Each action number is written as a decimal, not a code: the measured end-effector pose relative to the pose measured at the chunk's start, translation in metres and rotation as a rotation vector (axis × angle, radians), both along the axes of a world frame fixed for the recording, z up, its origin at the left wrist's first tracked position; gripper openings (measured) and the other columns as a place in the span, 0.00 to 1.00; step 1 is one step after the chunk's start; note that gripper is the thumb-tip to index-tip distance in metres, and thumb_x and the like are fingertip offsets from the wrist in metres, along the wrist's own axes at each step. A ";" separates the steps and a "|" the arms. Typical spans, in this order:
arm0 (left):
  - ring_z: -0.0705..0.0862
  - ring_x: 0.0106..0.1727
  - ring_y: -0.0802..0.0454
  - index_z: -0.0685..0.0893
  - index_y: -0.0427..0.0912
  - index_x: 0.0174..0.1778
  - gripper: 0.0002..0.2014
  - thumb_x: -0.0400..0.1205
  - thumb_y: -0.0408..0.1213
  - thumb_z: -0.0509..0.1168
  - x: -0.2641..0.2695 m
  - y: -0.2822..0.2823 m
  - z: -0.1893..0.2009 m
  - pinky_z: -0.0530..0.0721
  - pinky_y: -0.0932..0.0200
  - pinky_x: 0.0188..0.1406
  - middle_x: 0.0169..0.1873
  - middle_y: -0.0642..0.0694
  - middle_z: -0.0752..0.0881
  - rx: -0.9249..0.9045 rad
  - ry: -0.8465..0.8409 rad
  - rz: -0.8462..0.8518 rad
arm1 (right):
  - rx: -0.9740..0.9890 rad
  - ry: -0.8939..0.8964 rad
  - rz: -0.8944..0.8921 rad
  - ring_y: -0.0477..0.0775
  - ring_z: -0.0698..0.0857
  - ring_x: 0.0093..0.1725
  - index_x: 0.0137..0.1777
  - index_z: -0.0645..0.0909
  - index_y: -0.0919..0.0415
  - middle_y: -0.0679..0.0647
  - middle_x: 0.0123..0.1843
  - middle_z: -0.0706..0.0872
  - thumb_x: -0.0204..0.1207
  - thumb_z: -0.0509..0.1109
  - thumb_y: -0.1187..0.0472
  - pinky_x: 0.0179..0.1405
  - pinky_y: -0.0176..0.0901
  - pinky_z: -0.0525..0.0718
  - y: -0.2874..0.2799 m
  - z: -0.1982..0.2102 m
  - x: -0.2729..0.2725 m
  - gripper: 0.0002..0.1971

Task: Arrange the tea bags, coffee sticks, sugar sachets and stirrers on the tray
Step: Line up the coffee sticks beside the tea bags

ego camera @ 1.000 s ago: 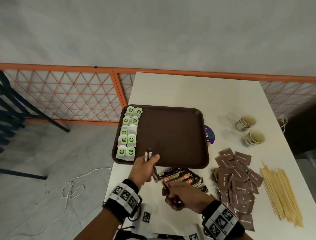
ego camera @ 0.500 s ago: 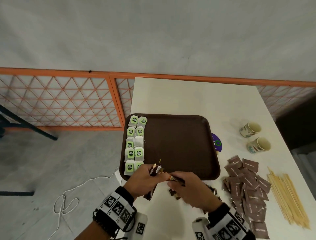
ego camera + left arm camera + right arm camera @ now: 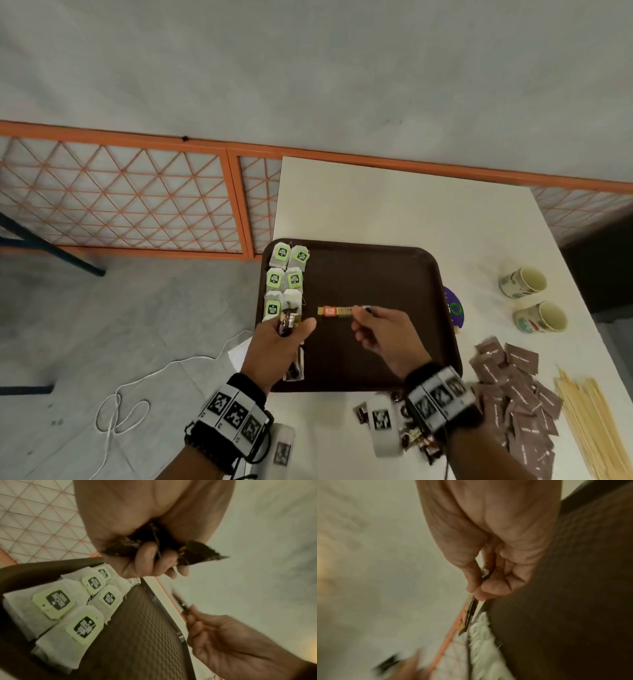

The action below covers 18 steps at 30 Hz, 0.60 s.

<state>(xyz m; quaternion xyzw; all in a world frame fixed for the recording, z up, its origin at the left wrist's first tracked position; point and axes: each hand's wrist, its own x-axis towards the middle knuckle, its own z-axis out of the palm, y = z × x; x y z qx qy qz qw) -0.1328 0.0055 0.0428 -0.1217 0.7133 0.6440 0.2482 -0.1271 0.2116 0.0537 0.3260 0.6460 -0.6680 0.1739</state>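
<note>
Coffee sticks are split between both hands right now: the right hand (image 3: pixel 383 334) pinches a single coffee stick (image 3: pixel 337 311) by one end between thumb and fingertips, holding it level over the middle of the brown tray (image 3: pixel 404 274), while the left hand (image 3: pixel 275 346) has its fingers curled round a small bunch of dark coffee sticks (image 3: pixel 197 553) over the tray's near left corner. Tea bags (image 3: pixel 286 281) (the ones with green tags) sit in two neat columns along the tray's left edge, some of them hidden under the left hand. More coffee sticks (image 3: pixel 414 435) lie on the white table (image 3: pixel 394 205) just in front of the tray, mostly covered by the right wrist. Sugar sachets (image 3: pixel 513 387), brown ones, are heaped on the table to the right of the tray, and the wooden stirrers (image 3: pixel 589 421) lie in a loose bundle further right, near the table edge. Two paper cups (image 3: pixel 531 298) lie on their sides beyond the sachets. Right wrist view is pretty blurry.
</note>
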 end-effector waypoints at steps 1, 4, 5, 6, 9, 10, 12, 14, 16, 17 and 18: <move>0.85 0.32 0.52 0.89 0.39 0.42 0.12 0.78 0.46 0.73 -0.002 -0.002 0.000 0.86 0.56 0.40 0.26 0.49 0.85 -0.002 -0.008 0.023 | 0.025 -0.044 -0.029 0.46 0.80 0.27 0.44 0.85 0.66 0.56 0.33 0.85 0.82 0.70 0.61 0.26 0.35 0.76 0.005 -0.013 -0.020 0.08; 0.83 0.28 0.60 0.90 0.41 0.44 0.10 0.79 0.45 0.73 -0.003 -0.013 0.004 0.82 0.66 0.31 0.26 0.53 0.85 -0.026 0.019 0.003 | 0.041 -0.216 -0.089 0.46 0.79 0.25 0.43 0.83 0.63 0.54 0.32 0.85 0.80 0.72 0.59 0.22 0.33 0.74 0.020 -0.044 -0.069 0.08; 0.85 0.29 0.60 0.90 0.43 0.44 0.09 0.79 0.45 0.73 -0.003 -0.018 0.006 0.83 0.66 0.32 0.27 0.53 0.87 -0.037 0.028 -0.006 | 0.041 -0.246 -0.075 0.47 0.80 0.27 0.43 0.83 0.63 0.55 0.33 0.86 0.79 0.74 0.56 0.22 0.34 0.74 0.023 -0.051 -0.080 0.10; 0.88 0.32 0.57 0.90 0.45 0.44 0.09 0.78 0.47 0.73 -0.002 -0.023 0.005 0.86 0.62 0.36 0.30 0.51 0.90 -0.053 0.032 -0.004 | 0.069 -0.263 -0.047 0.48 0.81 0.27 0.44 0.84 0.65 0.56 0.33 0.86 0.77 0.75 0.53 0.22 0.35 0.75 0.025 -0.054 -0.089 0.13; 0.92 0.45 0.44 0.90 0.48 0.47 0.13 0.75 0.53 0.74 -0.003 -0.037 -0.005 0.90 0.41 0.52 0.42 0.44 0.93 -0.056 -0.005 0.010 | 0.534 -0.184 0.139 0.53 0.87 0.32 0.42 0.88 0.67 0.57 0.35 0.91 0.73 0.77 0.46 0.32 0.45 0.87 0.039 -0.055 -0.098 0.20; 0.91 0.46 0.40 0.90 0.49 0.47 0.12 0.75 0.53 0.74 -0.004 -0.039 -0.007 0.89 0.37 0.53 0.42 0.41 0.92 -0.058 -0.014 0.014 | 0.731 -0.129 0.223 0.55 0.88 0.39 0.42 0.89 0.64 0.56 0.39 0.91 0.74 0.76 0.47 0.43 0.50 0.89 0.045 -0.054 -0.097 0.17; 0.90 0.48 0.32 0.90 0.49 0.46 0.12 0.76 0.53 0.73 -0.007 -0.040 -0.010 0.87 0.32 0.52 0.43 0.34 0.91 -0.063 -0.037 0.009 | 0.913 -0.001 0.362 0.57 0.86 0.51 0.44 0.88 0.54 0.52 0.45 0.90 0.76 0.73 0.51 0.55 0.54 0.86 0.047 -0.051 -0.096 0.07; 0.88 0.49 0.30 0.90 0.48 0.46 0.16 0.73 0.57 0.73 -0.011 -0.035 -0.013 0.87 0.31 0.51 0.44 0.30 0.90 -0.067 -0.055 0.006 | 0.942 0.091 0.480 0.55 0.85 0.50 0.45 0.85 0.50 0.49 0.45 0.87 0.77 0.72 0.55 0.52 0.55 0.86 0.038 -0.052 -0.100 0.01; 0.88 0.50 0.29 0.90 0.48 0.47 0.22 0.68 0.61 0.73 -0.014 -0.030 -0.016 0.87 0.31 0.51 0.45 0.30 0.89 -0.056 -0.075 0.001 | 0.968 0.139 0.622 0.55 0.84 0.49 0.48 0.85 0.52 0.50 0.48 0.83 0.78 0.72 0.59 0.51 0.56 0.86 0.023 -0.058 -0.104 0.02; 0.88 0.49 0.30 0.90 0.47 0.47 0.23 0.68 0.62 0.73 -0.016 -0.027 -0.016 0.87 0.31 0.51 0.45 0.30 0.89 -0.051 -0.089 0.003 | 0.985 0.164 0.679 0.56 0.83 0.50 0.50 0.85 0.54 0.51 0.50 0.81 0.78 0.71 0.60 0.51 0.56 0.85 0.016 -0.063 -0.107 0.03; 0.89 0.47 0.31 0.90 0.46 0.47 0.22 0.69 0.61 0.73 -0.017 -0.026 -0.017 0.88 0.33 0.51 0.44 0.32 0.90 -0.053 -0.090 0.005 | 0.999 0.188 0.710 0.57 0.81 0.53 0.51 0.84 0.55 0.52 0.52 0.80 0.79 0.70 0.62 0.52 0.55 0.84 0.010 -0.067 -0.111 0.04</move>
